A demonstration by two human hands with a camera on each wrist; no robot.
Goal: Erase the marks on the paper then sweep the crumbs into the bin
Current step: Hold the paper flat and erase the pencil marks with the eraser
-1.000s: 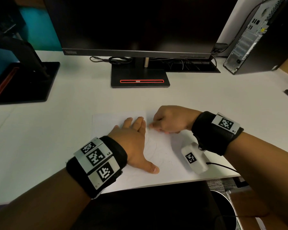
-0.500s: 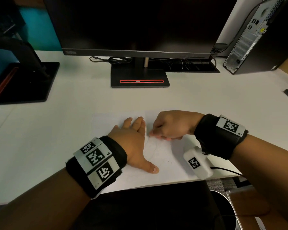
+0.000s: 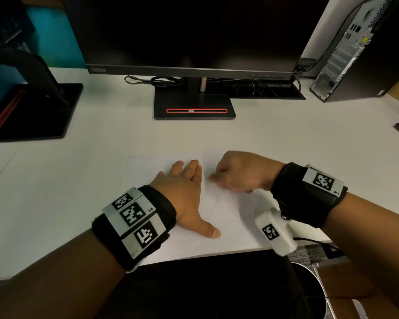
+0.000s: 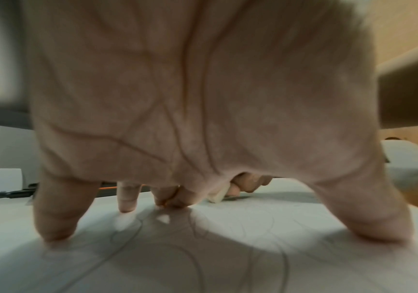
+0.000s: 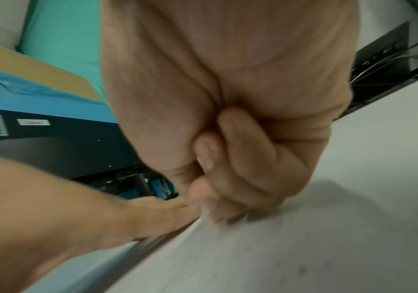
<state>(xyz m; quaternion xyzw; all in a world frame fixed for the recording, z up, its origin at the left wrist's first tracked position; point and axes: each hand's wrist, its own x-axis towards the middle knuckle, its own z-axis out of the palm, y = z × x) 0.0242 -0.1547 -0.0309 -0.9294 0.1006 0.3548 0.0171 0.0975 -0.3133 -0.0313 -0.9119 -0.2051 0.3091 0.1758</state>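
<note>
- Compared with one second ago, the right hand (image 3: 237,172) is sitting a little lower in the head frame, and its wrist with the black band has moved toward the right edge; the left hand (image 3: 187,192) is staying in the same place.
- The left hand is lying flat on the paper (image 3: 230,229) in the lower middle of the head frame, with fingers straight and spread and the thumb stretched out to the right. It is pressing the sheet down and is gripping nothing.
- In the left wrist view, the fingertips (image 4: 52,232) are touching the paper, and thin pencil marks (image 4: 127,243) are running over the sheet under the palm.
- The right hand is curled, just to the right of the left hand's fingers. It is pinching a small white eraser (image 4: 216,195), whose lower end is touching the paper; this shows only in the left wrist view, at center right.
- In the right wrist view the right hand (image 5: 228,168) is blurred, so the eraser cannot be seen there.
- Some faint marks (image 3: 217,203) are lying on the paper between the two hands.
- The round dark bin (image 3: 309,293) is standing below the desk edge, in the lower right of the head frame.
- A black monitor (image 3: 189,31) is standing on the white desk (image 3: 101,139) in the upper middle, and a computer tower (image 3: 359,49) in the upper right.
</note>
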